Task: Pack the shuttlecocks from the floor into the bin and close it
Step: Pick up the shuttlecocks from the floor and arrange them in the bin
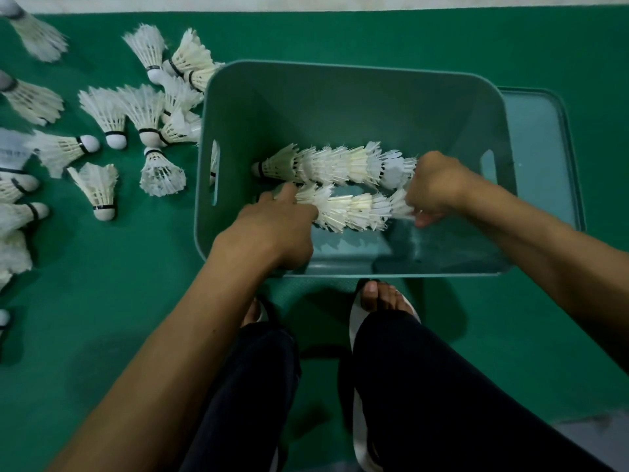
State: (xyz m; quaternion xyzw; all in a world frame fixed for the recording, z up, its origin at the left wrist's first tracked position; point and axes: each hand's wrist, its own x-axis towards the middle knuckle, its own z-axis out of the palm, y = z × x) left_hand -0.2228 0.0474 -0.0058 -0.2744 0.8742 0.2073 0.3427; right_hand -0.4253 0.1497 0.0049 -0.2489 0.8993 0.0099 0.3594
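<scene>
Inside the bin (340, 97), a nested row of shuttlecocks (350, 209) is lying between both hands: left hand (272, 229) is gripping one end, right hand (434, 185) is clenching the other.

green court floor (408, 35), white boundary line (306, 1), dim light

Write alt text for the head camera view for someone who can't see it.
Both hands, left hand and right hand, lay a nested row of shuttlecocks into an open teal bin beside another row. Loose shuttlecocks litter the green floor; a lid lies behind.
</scene>
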